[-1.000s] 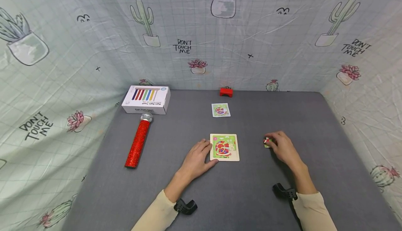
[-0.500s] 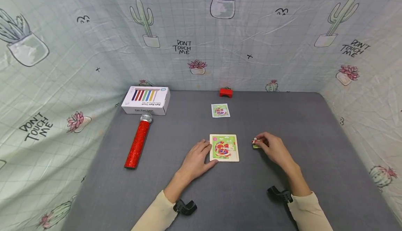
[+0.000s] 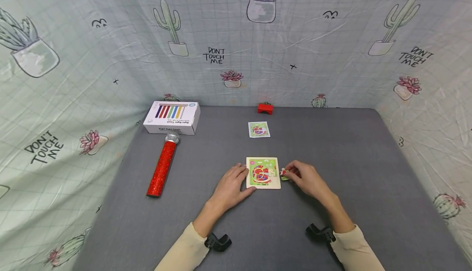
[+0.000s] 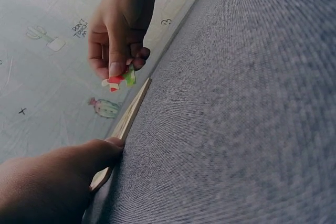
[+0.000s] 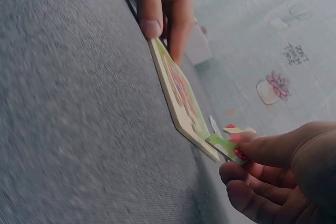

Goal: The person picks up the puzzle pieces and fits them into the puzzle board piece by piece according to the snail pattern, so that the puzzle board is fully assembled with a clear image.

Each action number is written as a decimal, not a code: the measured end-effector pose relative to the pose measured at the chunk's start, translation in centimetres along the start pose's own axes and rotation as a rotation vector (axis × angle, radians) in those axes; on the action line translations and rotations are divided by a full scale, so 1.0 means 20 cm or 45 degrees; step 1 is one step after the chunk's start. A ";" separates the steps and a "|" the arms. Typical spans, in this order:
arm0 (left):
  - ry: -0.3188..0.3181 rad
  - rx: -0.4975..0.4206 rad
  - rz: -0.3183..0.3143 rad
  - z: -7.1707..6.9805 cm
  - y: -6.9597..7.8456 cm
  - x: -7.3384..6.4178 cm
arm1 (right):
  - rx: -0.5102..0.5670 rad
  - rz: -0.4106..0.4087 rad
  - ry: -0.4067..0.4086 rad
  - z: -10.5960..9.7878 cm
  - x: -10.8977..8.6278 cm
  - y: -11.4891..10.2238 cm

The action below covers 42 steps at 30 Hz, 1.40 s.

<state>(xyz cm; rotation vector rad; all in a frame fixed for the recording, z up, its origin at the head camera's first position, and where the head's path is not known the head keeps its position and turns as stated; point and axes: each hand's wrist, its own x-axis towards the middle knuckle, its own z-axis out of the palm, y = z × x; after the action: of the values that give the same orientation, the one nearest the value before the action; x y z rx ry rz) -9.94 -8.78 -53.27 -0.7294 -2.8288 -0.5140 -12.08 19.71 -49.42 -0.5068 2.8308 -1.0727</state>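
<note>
A square wooden jigsaw board (image 3: pixel 273 184) with a red and green picture lies on the grey table; bare wood shows at its lower right. My left hand (image 3: pixel 228 187) rests at the board's left side, fingers extended along the edge and thumb by the near corner. Between thumb and fingers, my right hand (image 3: pixel 309 181) pinches a jigsaw piece (image 5: pixel 223 145), red, green and cream. In the right wrist view the piece overlaps the board's right edge. The left wrist view shows this piece (image 4: pixel 121 80) raised beyond the board's far end.
A small picture card (image 3: pixel 259 129) lies behind the board, with a red arch block (image 3: pixel 265 108) farther back. On the left are a red glittery microphone (image 3: pixel 162 168) and a white printed box (image 3: pixel 171 117). A patterned cloth (image 3: pixel 236 29) hangs behind the table.
My right hand has moved left across the table with the jigsaw piece, from well right of the board to its right edge. The left hand and the board have stayed put.
</note>
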 end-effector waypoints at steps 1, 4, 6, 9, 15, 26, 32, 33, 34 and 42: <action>-0.001 0.000 -0.001 0.00 0.00 0.00 | -0.006 -0.009 -0.001 0.01 0.00 -0.01; -0.001 0.006 -0.004 0.00 0.00 0.00 | -0.010 -0.042 0.001 0.02 -0.01 -0.03; 0.001 0.009 -0.006 0.00 0.00 0.00 | 0.010 -0.058 0.000 0.03 -0.01 -0.04; 0.012 0.018 -0.003 0.00 0.00 0.00 | 0.061 -0.056 -0.024 0.04 -0.01 -0.06; 0.033 0.017 0.017 0.00 -0.01 0.01 | 0.102 -0.036 -0.020 0.09 -0.01 -0.07; 0.014 0.032 0.013 0.00 0.00 0.01 | 0.049 -0.034 0.080 0.16 0.00 -0.06; 0.015 0.013 0.012 0.00 -0.01 0.01 | -0.005 -0.034 0.094 0.18 0.00 -0.07; 0.012 0.011 0.011 0.00 -0.01 0.01 | -0.014 -0.035 0.095 0.18 0.00 -0.07; 0.011 0.008 0.012 0.00 -0.01 0.01 | -0.023 -0.034 0.094 0.18 0.00 -0.06; 0.009 0.013 0.012 0.01 -0.01 0.00 | -0.047 -0.084 0.099 0.20 -0.01 -0.06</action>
<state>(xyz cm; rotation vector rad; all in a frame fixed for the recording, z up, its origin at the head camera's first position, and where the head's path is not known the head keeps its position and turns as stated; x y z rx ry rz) -10.03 -8.90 -53.54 -0.7368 -2.8179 -0.4990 -10.92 16.39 -51.73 -0.5775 2.9258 -1.0754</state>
